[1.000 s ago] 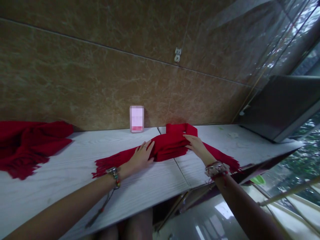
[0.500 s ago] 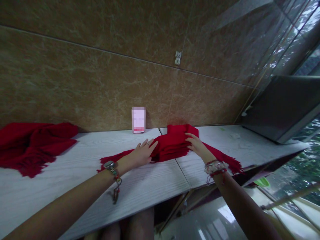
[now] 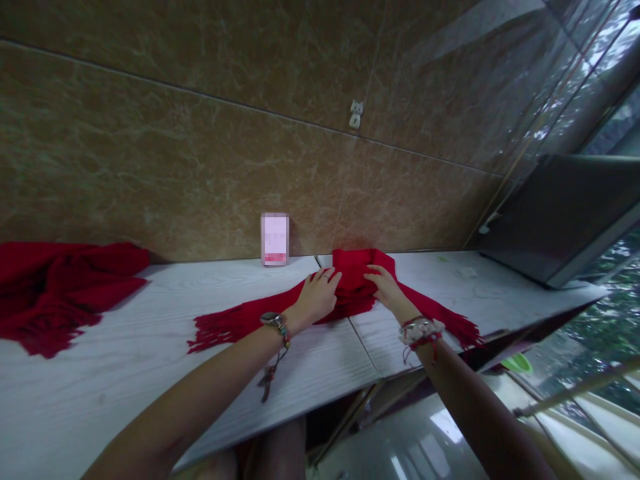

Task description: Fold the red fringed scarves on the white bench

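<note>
A red fringed scarf (image 3: 353,263) lies partly bunched on the white wood-grain counter (image 3: 310,360), with one fringed end reaching left and the other right. My left hand (image 3: 317,297), wearing a ring and a bracelet with a silvery disc, rests on the left side of the bunched middle, fingers stretched over the cloth. Against the right side of the same bunch is my right hand (image 3: 387,290), its fingers apart and slightly bent, touching the fabric. White and red bracelets circle that wrist. The cloth beneath both palms is hidden.
Another red fringed cloth (image 3: 65,287) lies crumpled at the counter's left. A phone (image 3: 275,240) with a lit, blurred screen leans against the brown tiled wall (image 3: 200,167). A dark box-shaped thing (image 3: 565,213) stands at right. A green basin (image 3: 517,363) is below, beyond the counter edge.
My left hand has moved right, closer to my right hand, onto the scarf's middle. More of the left fringed end is uncovered. My right hand has barely shifted.
</note>
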A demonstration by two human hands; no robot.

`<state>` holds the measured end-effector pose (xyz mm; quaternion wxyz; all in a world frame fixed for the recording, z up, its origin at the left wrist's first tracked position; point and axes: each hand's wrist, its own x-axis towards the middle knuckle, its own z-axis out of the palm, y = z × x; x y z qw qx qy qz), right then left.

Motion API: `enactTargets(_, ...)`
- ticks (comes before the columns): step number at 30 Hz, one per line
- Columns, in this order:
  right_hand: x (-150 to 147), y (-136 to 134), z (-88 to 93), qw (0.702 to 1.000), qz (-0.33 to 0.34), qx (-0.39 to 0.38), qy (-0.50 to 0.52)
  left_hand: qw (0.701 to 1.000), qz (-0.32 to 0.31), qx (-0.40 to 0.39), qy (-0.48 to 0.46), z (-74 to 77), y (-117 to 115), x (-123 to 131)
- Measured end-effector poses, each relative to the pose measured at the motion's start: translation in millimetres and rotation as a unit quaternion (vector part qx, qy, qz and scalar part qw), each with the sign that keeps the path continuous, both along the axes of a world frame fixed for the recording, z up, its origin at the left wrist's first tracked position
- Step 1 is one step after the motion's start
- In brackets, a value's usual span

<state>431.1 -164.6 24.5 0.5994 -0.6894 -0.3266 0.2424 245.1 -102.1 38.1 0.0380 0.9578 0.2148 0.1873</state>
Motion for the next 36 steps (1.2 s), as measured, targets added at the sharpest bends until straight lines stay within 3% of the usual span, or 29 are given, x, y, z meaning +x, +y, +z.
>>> enactTargets(4,-5.0,-2.5,7.3,1.000,0.016,0.011,0.021,0.998,-0.048,0.036,-0.021,9.9,-1.4,12.3)
enactTargets(8,-7.2,-4.8,8.1,0.999,0.016,0.028,0.022,0.997,-0.039,0.038,0.049,17.0,-0.3,17.6)
enactTargets(12,-8.5,-7.7,6.6,1.000,0.003,0.017,0.015,0.997,-0.014,0.042,0.055,7.5,2.5,3.6)
enactTargets(16,-11.6,-4.7,8.2,0.998,0.025,0.053,-0.032,0.999,0.004,0.022,0.028,-4.1,3.5,-13.9)
enactTargets(22,-14.0,13.5,17.5,0.998,0.044,0.055,0.001,0.999,0.018,0.033,-0.006,2.0,4.8,-11.4)
enactTargets(28,-12.7,24.7,21.4,0.987,0.102,0.069,-0.108,0.988,-0.105,0.070,-0.086,2.6,2.2,-8.4)
enactTargets(33,-9.9,27.7,12.6,0.957,0.058,-0.029,-0.281,0.987,-0.133,0.037,-0.080,-6.7,1.9,-18.1)
enactTargets(36,-6.4,31.0,10.6,0.949,0.044,-0.048,-0.307,0.987,-0.141,0.013,-0.071,-6.1,3.2,-21.6)
